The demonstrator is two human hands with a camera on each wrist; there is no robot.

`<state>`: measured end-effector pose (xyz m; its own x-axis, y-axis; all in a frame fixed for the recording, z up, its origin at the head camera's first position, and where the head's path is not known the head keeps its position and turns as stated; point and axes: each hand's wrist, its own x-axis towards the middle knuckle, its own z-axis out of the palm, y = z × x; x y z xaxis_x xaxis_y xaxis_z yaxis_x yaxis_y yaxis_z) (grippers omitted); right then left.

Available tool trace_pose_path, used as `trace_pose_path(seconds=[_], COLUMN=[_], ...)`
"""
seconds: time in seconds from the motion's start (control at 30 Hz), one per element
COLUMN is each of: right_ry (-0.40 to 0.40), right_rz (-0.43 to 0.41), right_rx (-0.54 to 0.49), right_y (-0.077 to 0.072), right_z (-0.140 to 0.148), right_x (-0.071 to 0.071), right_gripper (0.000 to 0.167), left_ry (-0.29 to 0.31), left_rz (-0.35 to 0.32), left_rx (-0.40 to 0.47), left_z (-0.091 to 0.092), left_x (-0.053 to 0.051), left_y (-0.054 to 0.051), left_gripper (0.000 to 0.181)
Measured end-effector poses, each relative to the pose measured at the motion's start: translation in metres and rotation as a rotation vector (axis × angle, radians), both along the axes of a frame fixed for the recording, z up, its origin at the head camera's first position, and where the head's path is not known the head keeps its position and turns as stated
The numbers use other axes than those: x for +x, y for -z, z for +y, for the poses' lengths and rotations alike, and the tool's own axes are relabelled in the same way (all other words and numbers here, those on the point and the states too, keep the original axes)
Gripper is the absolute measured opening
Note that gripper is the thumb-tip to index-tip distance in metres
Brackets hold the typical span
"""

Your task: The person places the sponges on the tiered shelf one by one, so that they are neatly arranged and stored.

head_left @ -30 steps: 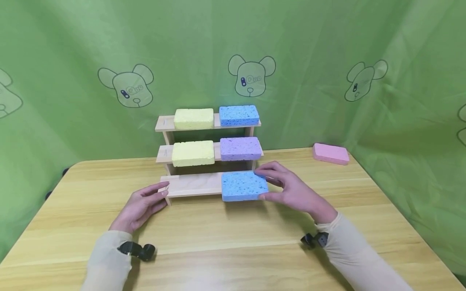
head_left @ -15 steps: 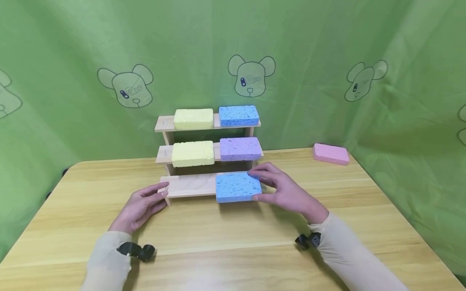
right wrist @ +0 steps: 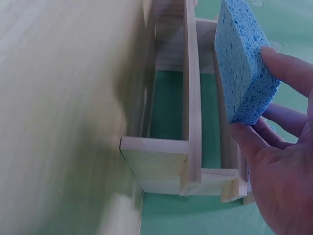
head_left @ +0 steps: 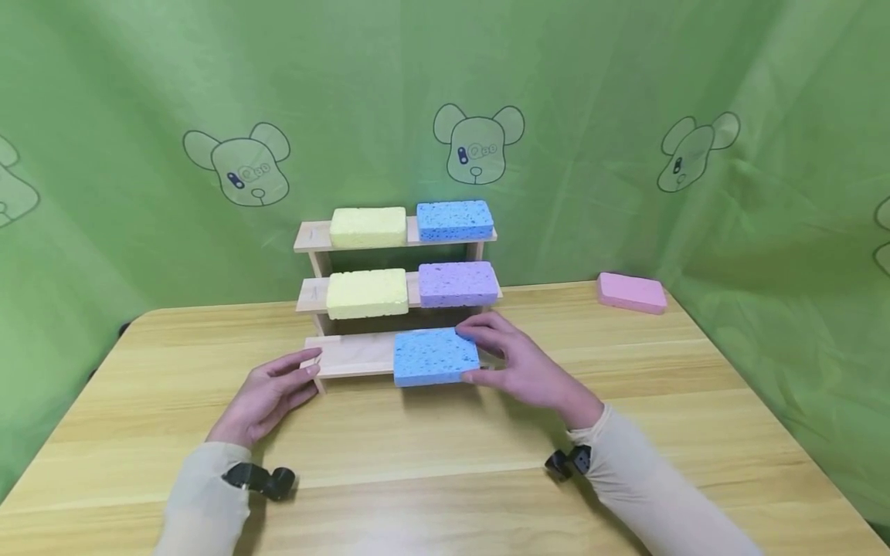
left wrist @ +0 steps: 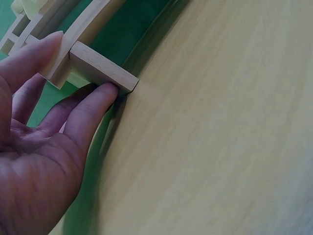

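My right hand pinches a blue sponge at its right end, between thumb and fingers. In the right wrist view the sponge is held apart from the bottom board, above it. My left hand holds the left end of the bottom board on a three-step wooden rack. Its fingertips touch the board's end and the leg below. On the top step sit a yellow sponge and a blue sponge. The middle step bears another yellow sponge and a purple sponge.
A pink sponge lies at the back right of the wooden table. Green cloth printed with bear heads hangs behind the rack and along the right side.
My right hand has moved left, carrying the blue sponge along the bottom step. The left hand stays at the rack's left end.
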<state>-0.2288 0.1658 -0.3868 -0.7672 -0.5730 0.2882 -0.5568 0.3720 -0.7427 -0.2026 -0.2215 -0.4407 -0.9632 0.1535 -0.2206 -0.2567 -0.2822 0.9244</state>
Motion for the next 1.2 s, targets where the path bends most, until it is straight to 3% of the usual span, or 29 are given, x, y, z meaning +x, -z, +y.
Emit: trace_pose_path(seconds=[0.33,0.73,1.2], right_ry=[-0.003,0.013,0.006], right_rz=[-0.046,0.038,0.092], right_rx=[-0.024,-0.028,-0.049], right_y=[0.002,0.003,0.008], right_z=[-0.011,-0.019,-0.029], right_x=[0.005,0.006,0.006], right_gripper=[0.064,0.064,0.066], left_ry=[0.002,-0.004,0.0], left_rz=[0.01,0.001,0.007], left_rx=[0.011,0.011,0.008], left_z=[0.0,0.0,-0.001], left_x=[-0.001,-0.001,-0.001], left_y=[0.002,0.003,0.003], left_gripper=[0.044,0.035,0.04])
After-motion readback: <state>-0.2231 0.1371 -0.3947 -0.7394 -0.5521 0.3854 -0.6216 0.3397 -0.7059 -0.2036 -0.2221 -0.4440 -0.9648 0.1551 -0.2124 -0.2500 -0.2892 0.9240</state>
